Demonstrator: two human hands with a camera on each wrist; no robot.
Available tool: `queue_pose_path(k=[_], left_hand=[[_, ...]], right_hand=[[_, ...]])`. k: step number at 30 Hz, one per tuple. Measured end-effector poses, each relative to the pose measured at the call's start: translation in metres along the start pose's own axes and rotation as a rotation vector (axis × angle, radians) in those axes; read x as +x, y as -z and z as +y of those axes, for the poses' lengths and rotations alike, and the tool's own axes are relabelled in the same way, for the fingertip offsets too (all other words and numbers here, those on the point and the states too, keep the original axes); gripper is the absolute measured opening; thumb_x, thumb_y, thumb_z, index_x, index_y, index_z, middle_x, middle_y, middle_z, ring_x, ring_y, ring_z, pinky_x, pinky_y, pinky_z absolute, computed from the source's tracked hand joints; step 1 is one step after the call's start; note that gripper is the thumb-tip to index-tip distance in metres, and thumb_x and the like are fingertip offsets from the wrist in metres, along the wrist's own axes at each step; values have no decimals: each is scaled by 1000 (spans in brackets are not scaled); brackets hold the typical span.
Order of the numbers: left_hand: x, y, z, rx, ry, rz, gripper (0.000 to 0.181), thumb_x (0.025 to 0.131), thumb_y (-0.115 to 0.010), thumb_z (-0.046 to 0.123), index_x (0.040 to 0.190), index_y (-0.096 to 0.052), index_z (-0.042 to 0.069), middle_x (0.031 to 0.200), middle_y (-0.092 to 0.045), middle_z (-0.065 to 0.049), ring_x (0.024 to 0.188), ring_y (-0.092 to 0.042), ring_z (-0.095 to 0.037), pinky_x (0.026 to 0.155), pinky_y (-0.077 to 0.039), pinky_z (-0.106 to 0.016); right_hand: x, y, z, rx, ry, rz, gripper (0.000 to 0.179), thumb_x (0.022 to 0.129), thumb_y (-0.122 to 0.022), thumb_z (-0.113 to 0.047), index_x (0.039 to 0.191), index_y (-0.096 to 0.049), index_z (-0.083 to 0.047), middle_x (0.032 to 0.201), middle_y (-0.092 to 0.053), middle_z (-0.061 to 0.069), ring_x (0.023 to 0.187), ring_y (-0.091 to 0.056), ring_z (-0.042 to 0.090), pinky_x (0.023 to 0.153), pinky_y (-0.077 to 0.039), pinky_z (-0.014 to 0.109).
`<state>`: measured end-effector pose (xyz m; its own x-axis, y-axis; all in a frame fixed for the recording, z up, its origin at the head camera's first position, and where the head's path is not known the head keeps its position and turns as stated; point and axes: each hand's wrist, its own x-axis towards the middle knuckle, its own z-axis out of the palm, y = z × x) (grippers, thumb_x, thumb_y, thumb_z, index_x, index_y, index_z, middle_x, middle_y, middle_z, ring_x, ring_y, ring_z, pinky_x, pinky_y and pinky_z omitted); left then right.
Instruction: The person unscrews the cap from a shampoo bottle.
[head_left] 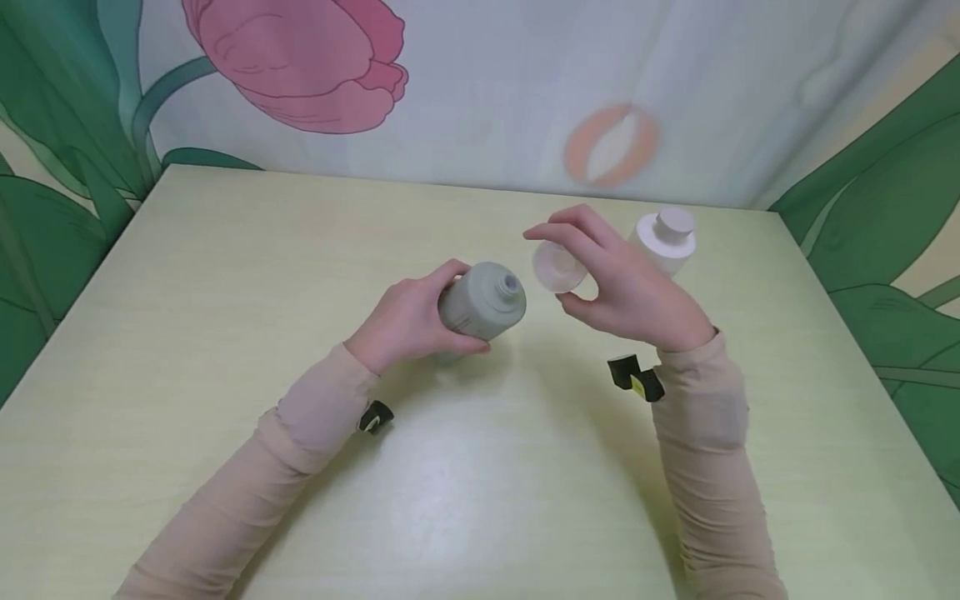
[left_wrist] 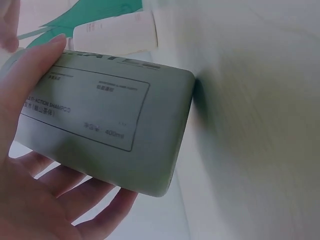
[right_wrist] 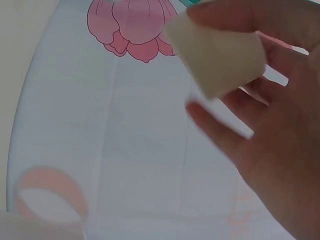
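Note:
My left hand (head_left: 405,323) grips a grey-green shampoo bottle (head_left: 482,302) around its body, thumb on one side and fingers on the other. The bottle is tilted, with its uncapped neck facing right. In the left wrist view its printed label (left_wrist: 95,112) shows, and its base end is close over the table. Just right of the neck, my right hand (head_left: 626,279) pinches a pale, cup-shaped cap (head_left: 558,268) between thumb and fingers, its round open side towards the head camera. From the right wrist view the cap (right_wrist: 217,57) looks cream-white.
A white bottle with a white cap (head_left: 666,237) stands at the table's back right, partly behind my right hand. The pale wooden table (head_left: 225,275) ends at a curtain (head_left: 480,92) printed with a pink flower and green leaves.

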<state>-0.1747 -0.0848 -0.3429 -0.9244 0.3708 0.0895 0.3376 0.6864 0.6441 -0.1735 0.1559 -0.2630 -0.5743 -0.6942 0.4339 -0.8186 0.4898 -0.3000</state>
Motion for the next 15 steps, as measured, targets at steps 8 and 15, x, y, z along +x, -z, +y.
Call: queue_pose_path(k=[8,15], left_hand=[[-3,17,-8,-86,110,85,74,56,-80,45,118,-43,29,111,-61,4,99,-58,-16,85,-45,-38],[-14,71,-21,-199,179,161,81,56,-80,46,124,-39,29,121,-54,3,109,-53,-19,89,-44,-47]], right_hand=[[6,-20,2,-93,-36,44,48,69,-72,-9,113,-56,-16,110,-53,2,92,-52,20,81,-35,37],[27,-44,5,-34,-77,-90,47,71,-72,-14,114,-55,-16,114,-52,-1,103,-50,17,88,-39,35]])
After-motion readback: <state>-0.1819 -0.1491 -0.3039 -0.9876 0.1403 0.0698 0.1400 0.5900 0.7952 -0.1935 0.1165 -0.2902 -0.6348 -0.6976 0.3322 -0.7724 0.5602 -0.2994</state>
